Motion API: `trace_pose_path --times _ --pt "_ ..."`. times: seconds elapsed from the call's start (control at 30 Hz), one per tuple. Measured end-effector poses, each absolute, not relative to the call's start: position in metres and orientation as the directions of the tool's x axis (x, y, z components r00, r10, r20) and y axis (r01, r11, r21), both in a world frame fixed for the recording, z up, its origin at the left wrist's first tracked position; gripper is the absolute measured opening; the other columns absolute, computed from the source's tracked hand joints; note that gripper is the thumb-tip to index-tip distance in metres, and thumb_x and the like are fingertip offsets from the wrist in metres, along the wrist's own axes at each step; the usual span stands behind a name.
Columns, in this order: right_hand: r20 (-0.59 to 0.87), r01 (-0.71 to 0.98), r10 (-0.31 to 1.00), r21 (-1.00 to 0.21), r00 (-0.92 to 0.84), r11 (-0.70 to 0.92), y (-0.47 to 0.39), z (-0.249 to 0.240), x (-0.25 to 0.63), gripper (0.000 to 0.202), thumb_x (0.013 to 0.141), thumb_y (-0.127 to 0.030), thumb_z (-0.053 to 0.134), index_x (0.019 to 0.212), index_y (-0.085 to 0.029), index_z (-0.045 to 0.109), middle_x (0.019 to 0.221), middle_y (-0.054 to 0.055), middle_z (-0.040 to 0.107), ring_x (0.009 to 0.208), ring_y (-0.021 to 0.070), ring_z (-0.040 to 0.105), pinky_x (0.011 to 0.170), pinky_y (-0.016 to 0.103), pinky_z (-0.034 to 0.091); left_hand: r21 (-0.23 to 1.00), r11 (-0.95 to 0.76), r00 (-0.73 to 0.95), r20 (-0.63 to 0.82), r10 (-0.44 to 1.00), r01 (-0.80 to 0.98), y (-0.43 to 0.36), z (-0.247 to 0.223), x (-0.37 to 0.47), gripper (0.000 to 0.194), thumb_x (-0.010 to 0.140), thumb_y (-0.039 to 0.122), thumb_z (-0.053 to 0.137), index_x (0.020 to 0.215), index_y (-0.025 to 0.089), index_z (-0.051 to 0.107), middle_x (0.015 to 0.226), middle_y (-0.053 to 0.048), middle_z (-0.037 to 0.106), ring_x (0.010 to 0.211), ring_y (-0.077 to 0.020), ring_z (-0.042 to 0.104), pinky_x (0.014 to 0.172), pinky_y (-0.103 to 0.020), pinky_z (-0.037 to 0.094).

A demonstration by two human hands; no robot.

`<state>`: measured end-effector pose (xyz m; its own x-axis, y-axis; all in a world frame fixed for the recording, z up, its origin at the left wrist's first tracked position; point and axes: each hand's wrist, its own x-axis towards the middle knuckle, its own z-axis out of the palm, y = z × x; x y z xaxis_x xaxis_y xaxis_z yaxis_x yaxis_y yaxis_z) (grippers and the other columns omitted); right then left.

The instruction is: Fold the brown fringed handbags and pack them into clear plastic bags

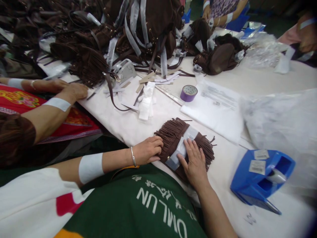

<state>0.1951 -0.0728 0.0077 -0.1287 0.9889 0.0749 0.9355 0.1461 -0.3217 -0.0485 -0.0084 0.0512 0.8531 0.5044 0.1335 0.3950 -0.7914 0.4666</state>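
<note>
A brown fringed bag [173, 145] lies on the white table near its front edge, with a strip of pale translucent wrapping [178, 152] across its middle. My left hand [150, 149] touches the bag's left side, its fingers bent and close together; whether they pinch any fringe is too small to tell. Spread over the wrapping and the right part of the bag is my right hand [194, 160], palm down with the fingers apart.
A blue tape dispenser [257, 175] stands at the right. Beyond the bag are purple tape [189, 93], white plastic bags [215, 105] and paper strips [147, 100]. Brown bags [153, 26] are heaped behind. A co-worker's arms [59, 102] reach in from the left; others work at the back.
</note>
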Motion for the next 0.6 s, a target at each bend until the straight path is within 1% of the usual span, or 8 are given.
trace_pose_path --times 0.13,0.23,0.33,0.43,0.47,0.53,0.6 --pt "0.076 0.933 0.989 -0.329 -0.128 0.146 -0.072 0.007 0.196 0.06 0.094 -0.048 0.037 0.147 -0.028 0.019 0.152 0.003 0.028 0.142 0.0195 0.018 0.114 0.047 0.015 0.519 -0.753 0.847 0.097 0.523 0.405 0.004 0.047 -0.062 0.009 0.081 0.019 0.064 0.074 0.016 0.059 0.102 -0.008 0.06 0.115 -0.0245 0.046 0.099 -0.04 0.042" --pt "0.075 0.932 0.99 -0.335 -0.122 0.14 -0.072 0.006 0.196 0.06 0.093 -0.049 0.037 0.147 -0.028 0.019 0.152 0.004 0.028 0.141 0.0198 0.019 0.113 0.048 0.015 0.491 -0.761 0.842 0.094 0.531 0.425 0.019 0.056 -0.074 0.007 0.079 0.016 0.065 0.075 0.016 0.06 0.1 -0.008 0.061 0.113 -0.0239 0.047 0.098 -0.04 0.042" --pt "0.08 0.93 0.99 -0.34 -0.12 0.141 -0.072 0.005 0.196 0.061 0.093 -0.049 0.038 0.147 -0.029 0.019 0.151 0.004 0.029 0.141 0.0199 0.019 0.113 0.048 0.016 0.475 -0.77 0.837 0.116 0.535 0.427 0.022 0.065 -0.078 0.007 0.081 0.021 0.065 0.078 0.016 0.06 0.099 -0.008 0.061 0.111 -0.0235 0.048 0.098 -0.04 0.041" --pt "0.085 0.927 0.989 -0.346 -0.121 0.143 -0.072 0.005 0.196 0.06 0.093 -0.049 0.037 0.147 -0.029 0.019 0.151 0.004 0.029 0.141 0.0206 0.02 0.113 0.048 0.016 0.476 -0.792 0.848 0.158 0.505 0.383 0.008 0.063 -0.071 0.017 0.082 0.033 0.066 0.085 0.017 0.06 0.102 -0.009 0.061 0.114 -0.0253 0.046 0.1 -0.041 0.04" --pt "0.084 0.928 0.989 -0.345 -0.121 0.143 -0.072 0.006 0.196 0.06 0.093 -0.049 0.037 0.147 -0.029 0.019 0.151 0.004 0.029 0.141 0.0209 0.02 0.113 0.048 0.016 0.467 -0.803 0.855 0.166 0.491 0.37 0.002 0.06 -0.068 0.02 0.081 0.034 0.066 0.087 0.016 0.061 0.104 -0.01 0.06 0.116 -0.0261 0.045 0.102 -0.042 0.039" --pt "0.08 0.931 0.99 -0.338 -0.117 0.137 -0.072 0.007 0.195 0.06 0.093 -0.049 0.037 0.147 -0.028 0.02 0.151 0.004 0.029 0.141 0.0209 0.02 0.113 0.048 0.016 0.451 -0.807 0.854 0.163 0.493 0.38 -0.009 0.051 -0.061 0.018 0.082 0.032 0.065 0.089 0.016 0.06 0.107 -0.01 0.06 0.117 -0.0267 0.044 0.103 -0.043 0.039" --pt "0.073 0.935 0.991 -0.327 -0.116 0.134 -0.072 0.008 0.195 0.059 0.094 -0.049 0.037 0.147 -0.027 0.021 0.151 0.004 0.029 0.141 0.0202 0.02 0.114 0.047 0.015 0.458 -0.78 0.834 0.135 0.536 0.427 -0.015 0.044 -0.056 0.011 0.083 0.025 0.064 0.086 0.015 0.06 0.107 -0.01 0.059 0.117 -0.0266 0.044 0.102 -0.043 0.04"
